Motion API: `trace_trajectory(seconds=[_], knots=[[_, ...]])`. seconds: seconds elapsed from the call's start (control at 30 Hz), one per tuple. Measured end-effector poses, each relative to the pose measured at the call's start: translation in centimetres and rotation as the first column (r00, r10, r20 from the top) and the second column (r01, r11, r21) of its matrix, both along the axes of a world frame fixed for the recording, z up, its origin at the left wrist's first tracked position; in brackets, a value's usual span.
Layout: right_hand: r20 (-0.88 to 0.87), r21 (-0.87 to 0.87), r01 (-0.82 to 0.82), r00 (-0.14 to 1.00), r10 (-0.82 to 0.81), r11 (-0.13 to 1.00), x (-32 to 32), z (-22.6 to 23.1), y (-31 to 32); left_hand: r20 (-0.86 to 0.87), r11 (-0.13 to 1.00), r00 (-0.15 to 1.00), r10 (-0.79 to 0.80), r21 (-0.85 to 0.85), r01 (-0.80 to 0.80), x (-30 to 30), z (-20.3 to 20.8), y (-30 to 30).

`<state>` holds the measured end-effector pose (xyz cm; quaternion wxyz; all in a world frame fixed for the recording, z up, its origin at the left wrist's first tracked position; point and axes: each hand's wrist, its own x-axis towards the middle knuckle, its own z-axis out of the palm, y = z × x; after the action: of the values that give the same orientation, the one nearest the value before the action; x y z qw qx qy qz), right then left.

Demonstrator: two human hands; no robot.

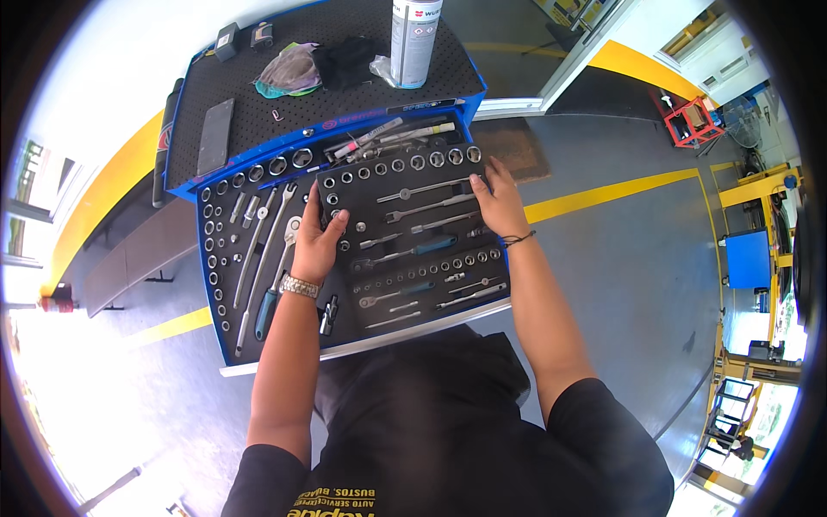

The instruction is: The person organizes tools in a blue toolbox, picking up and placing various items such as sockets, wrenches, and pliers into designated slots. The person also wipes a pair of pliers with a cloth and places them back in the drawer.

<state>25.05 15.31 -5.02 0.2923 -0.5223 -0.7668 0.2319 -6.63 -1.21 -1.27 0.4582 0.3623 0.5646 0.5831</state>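
Observation:
A black foam tool tray [360, 205] sits over the right half of the pulled-out drawer. Sockets, ratchets, extension bars and wrenches lie in its cut-outs. At its left edge is my left hand [317, 248], thumb over the top and fingers along the side. My right hand [501, 202] holds the upper right edge, thumb on top; its other fingers are partly hidden. Left of the tray, a second foam insert [226, 284] carries rows of sockets, long bars and a ratchet [268, 312] with a blue-green handle. A small black tool [329, 315] rests below my left wrist.
The blue tool cabinet [185, 185] has a black ribbed top bearing a spray can [415, 47], rags [291, 71] and a dark flat slab [215, 136]. Marker pens [370, 138] lie behind the tray. The drawer's silver front lip [370, 343] runs close to my body.

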Motion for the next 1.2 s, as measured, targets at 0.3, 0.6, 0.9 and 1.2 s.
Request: trace_trajectory(seconds=[0.3, 0.6, 0.9, 1.2], knots=[[-0.527, -0.062, -0.12, 0.847, 0.07, 0.991, -0.5, 5.1, -1.7, 0.181, 0.947, 0.978, 0.101, 0.283, -0.15, 1.1, 3.6, 0.8], [-0.689, -0.521, -0.305, 0.701, -0.182, 0.797, 2.4, 5.4, -5.7, 0.467, 0.969, 0.859, 0.208, -0.216, -0.118, -0.5, 2.3, -1.3], [-0.689, -0.098, 0.117, 0.709, -0.153, 0.988, 1.2, 2.6, -9.3, 0.352, 0.971, 0.924, 0.147, -0.228, -0.068, 0.5, -0.6, -2.3], [-0.289, 0.214, 0.333, 0.92, -0.266, 0.919, 0.2, 3.0, -9.3, -0.748, 0.94, 0.663, -0.02, -0.239, -0.241, 0.6, 0.8, -2.7]])
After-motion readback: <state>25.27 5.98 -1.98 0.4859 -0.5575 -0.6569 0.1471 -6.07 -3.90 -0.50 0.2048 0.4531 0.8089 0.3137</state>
